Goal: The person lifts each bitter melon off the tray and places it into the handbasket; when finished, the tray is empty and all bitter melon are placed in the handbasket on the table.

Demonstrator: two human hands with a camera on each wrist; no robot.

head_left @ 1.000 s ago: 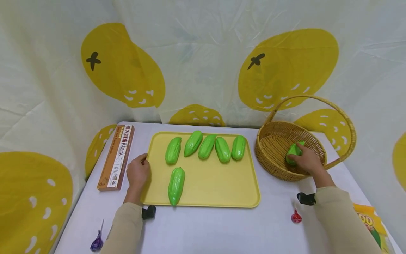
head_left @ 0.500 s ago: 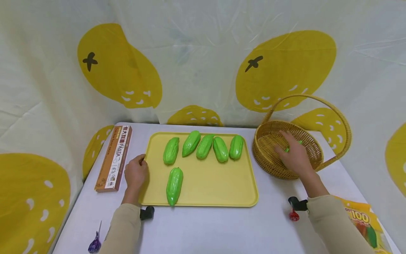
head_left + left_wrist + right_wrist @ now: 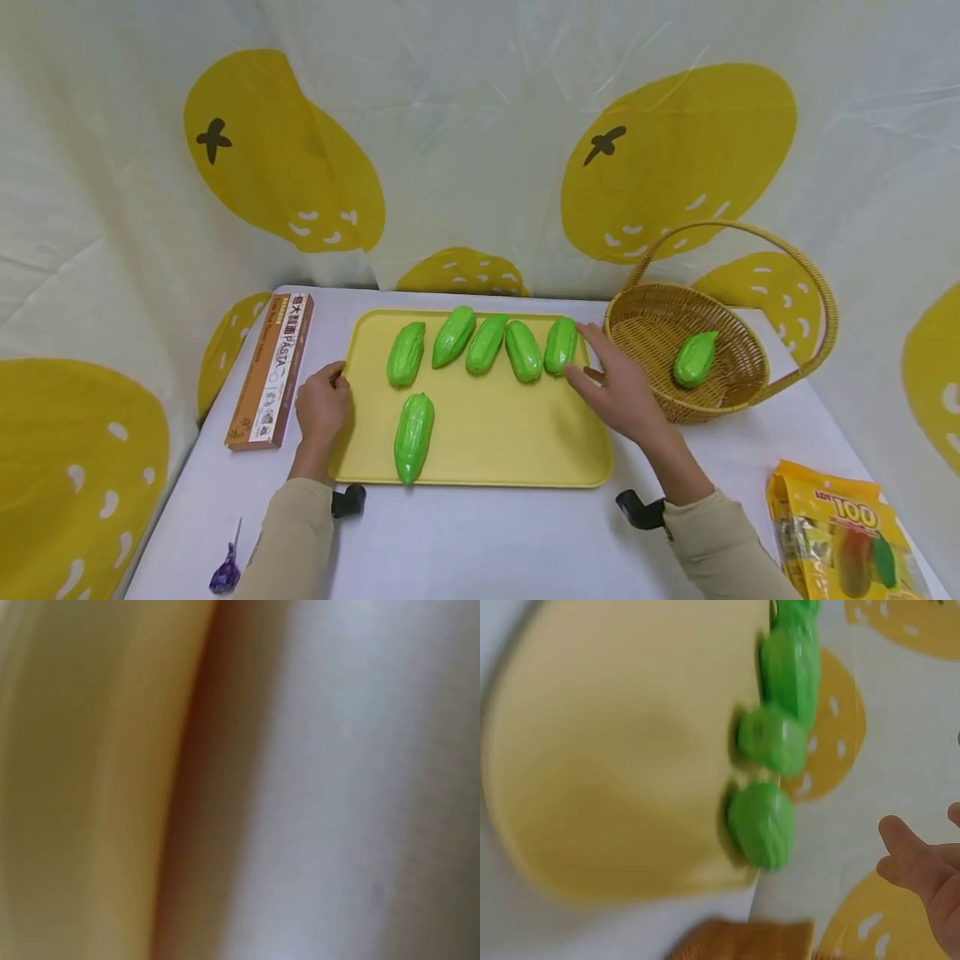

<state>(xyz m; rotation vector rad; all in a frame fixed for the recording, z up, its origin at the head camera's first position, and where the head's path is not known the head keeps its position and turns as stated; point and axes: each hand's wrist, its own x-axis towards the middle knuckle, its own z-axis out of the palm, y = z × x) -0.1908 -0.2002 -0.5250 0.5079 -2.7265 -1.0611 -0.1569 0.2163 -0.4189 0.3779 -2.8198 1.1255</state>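
Note:
Several green, ridged, glossy gourds lie on a yellow tray (image 3: 510, 442): a row along its far side and one single gourd (image 3: 414, 437) near its front left. My right hand (image 3: 618, 387) reaches over the tray's right side, fingers and thumb spread apart beside the rightmost gourd (image 3: 561, 345); whether they touch it I cannot tell. In the right wrist view, my fingers (image 3: 922, 862) show at the right edge with nothing held. My left hand (image 3: 322, 408) grips the tray's left rim (image 3: 142, 787) with curled fingers. Another gourd (image 3: 695, 358) lies inside the wicker basket (image 3: 637, 392).
A pasta box (image 3: 272, 371) lies left of the tray. A purple lollipop (image 3: 225, 575) is at the front left, and a yellow snack bag (image 3: 847, 533) at the front right. The basket's tall handle (image 3: 817, 292) arches upward. A patterned curtain (image 3: 472, 167) hangs behind the table.
My right hand has let go of the gourd in the basket and moved left to the rightmost gourd on the tray. My left hand has stayed at the tray's rim.

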